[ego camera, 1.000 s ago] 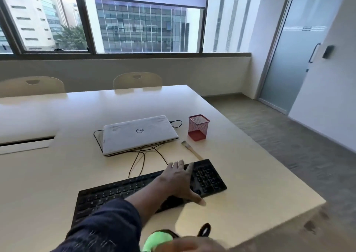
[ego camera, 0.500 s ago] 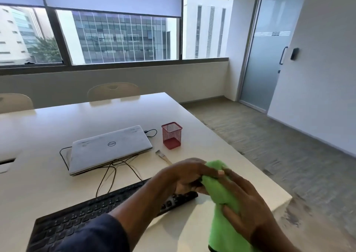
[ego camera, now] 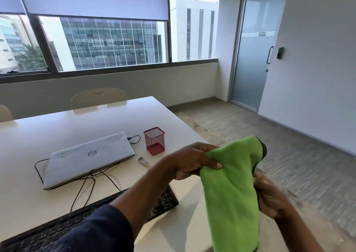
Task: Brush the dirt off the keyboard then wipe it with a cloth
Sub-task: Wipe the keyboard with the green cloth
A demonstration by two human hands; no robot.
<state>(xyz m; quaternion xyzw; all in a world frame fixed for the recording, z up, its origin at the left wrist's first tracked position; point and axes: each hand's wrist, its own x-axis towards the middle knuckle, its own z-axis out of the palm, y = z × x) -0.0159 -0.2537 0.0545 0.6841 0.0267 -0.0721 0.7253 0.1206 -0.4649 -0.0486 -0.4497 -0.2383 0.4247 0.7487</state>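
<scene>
A bright green microfibre cloth with a dark trimmed edge [ego camera: 231, 194] hangs in the air just to the right of the black full-size computer keyboard [ego camera: 57, 230], held up between both hands and touching neither the keyboard nor the pale wooden table [ego camera: 57, 128] on which the keyboard lies. The left hand [ego camera: 192, 161], reaching across above the keyboard's right end from a dark blue sleeve [ego camera: 96, 232], pinches the cloth's upper left part between thumb and curled fingers. The right hand [ego camera: 269, 199], further right of the keyboard and lower, grips the cloth's right edge; its fingers are partly hidden behind the fabric. The two hands are apart, with the cloth stretched loosely between them and its lower end drooping out of view. Just beyond the keyboard's right end lies a small flat paintbrush with a light wooden handle [ego camera: 144, 162], its handle partly hidden by the left wrist. Beyond that stands a red wire-mesh pen holder [ego camera: 154, 141]. Behind the keyboard's middle sits a closed silver laptop [ego camera: 88, 157], and thin dark cables [ego camera: 86, 186] trail from it towards the keyboard's far edge.
</scene>
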